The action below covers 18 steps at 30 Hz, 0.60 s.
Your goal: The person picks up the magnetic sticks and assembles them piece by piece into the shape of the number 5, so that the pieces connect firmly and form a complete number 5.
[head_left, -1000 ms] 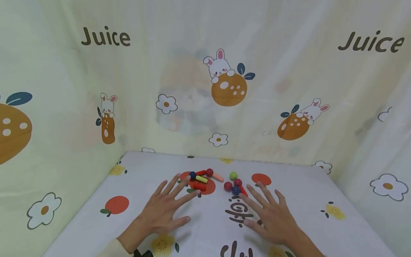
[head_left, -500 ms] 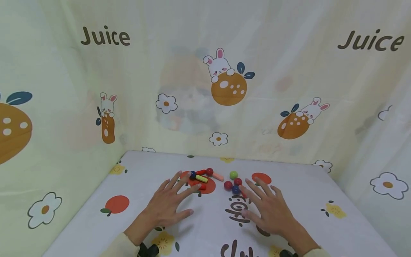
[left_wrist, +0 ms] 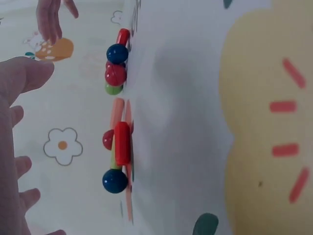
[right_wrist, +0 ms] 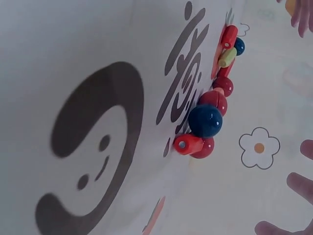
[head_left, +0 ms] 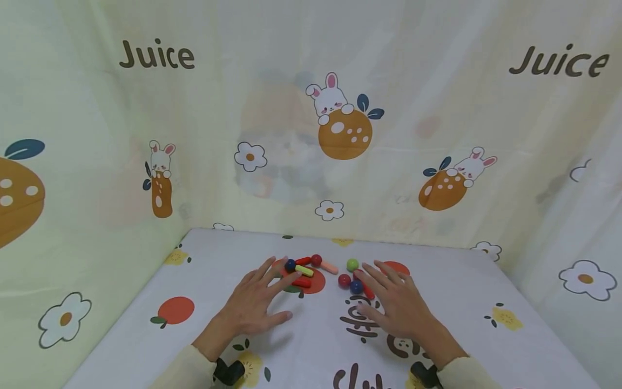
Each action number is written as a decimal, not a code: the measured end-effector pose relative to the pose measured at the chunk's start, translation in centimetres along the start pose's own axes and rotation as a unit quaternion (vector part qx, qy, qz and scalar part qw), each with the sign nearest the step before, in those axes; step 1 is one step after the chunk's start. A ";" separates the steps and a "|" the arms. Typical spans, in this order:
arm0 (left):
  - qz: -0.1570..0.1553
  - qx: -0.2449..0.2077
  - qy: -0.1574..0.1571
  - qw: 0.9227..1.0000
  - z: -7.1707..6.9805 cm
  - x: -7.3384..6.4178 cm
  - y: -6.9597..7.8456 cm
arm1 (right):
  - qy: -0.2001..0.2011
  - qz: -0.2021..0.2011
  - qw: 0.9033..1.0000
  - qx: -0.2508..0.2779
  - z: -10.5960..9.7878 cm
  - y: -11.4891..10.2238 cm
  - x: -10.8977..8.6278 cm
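Note:
In the head view my left hand [head_left: 249, 303] hovers over the cloth, fingers spread and relaxed, holding nothing. Its fingertips overlap the left group: a dark blue ball [head_left: 290, 265], a yellow rod [head_left: 304, 270], a red rod [left_wrist: 122, 143], a dark red ball [head_left: 316, 260] and a pink rod [head_left: 329, 267]. My right hand [head_left: 402, 303], likewise spread and holding nothing, is just over the right group. There lie a green ball [head_left: 352, 265], red balls [head_left: 344, 280], a blue ball [right_wrist: 205, 121] and a red rod [right_wrist: 189, 144] with a hole in its end. Its fingers partly hide one red ball.
White cloth [head_left: 320, 335] printed with fruit, flowers and lettering covers the table. Pale curtains [head_left: 272, 108] with rabbit and orange prints rise behind and at both sides. Dark straps [head_left: 229, 373] show at the wrists below cream sleeves [head_left: 189, 370].
Both hands have shifted slightly forward, the right one also to the left, over the right group. More of the sleeves shows. The balls and rods lie where they were.

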<state>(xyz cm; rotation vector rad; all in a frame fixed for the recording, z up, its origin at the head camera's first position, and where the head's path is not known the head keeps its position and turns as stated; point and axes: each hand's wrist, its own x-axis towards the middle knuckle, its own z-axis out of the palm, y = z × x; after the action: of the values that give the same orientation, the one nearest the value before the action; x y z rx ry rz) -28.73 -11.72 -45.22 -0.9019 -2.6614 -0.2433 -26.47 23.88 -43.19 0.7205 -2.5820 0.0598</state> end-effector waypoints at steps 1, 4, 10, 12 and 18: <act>-0.001 -0.002 0.002 1.000 0.1 0.1 -0.1 | 0.001 0.000 1.000 0.003 0.1 -0.1 0.1; -0.008 -0.015 0.000 1.000 0.4 0.2 -0.1 | -0.002 -0.002 1.000 0.015 0.3 -0.3 0.4; -0.020 -0.036 -0.012 0.999 1.5 0.6 -0.1 | -0.009 0.005 1.000 0.017 1.1 -0.3 0.8; -0.024 -0.035 -0.016 0.999 1.8 0.7 -0.1 | -0.009 0.006 1.000 0.021 1.3 -0.2 1.0; -0.045 -0.042 -0.025 0.998 2.0 1.3 -0.5 | -0.019 0.022 0.998 0.046 1.8 0.0 1.9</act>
<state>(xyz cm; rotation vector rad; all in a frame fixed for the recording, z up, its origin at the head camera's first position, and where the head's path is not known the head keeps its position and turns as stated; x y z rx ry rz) -30.53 -10.81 -46.67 -0.8237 -2.7603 -0.3610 -28.61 22.72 -43.94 0.7038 -2.6463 0.1826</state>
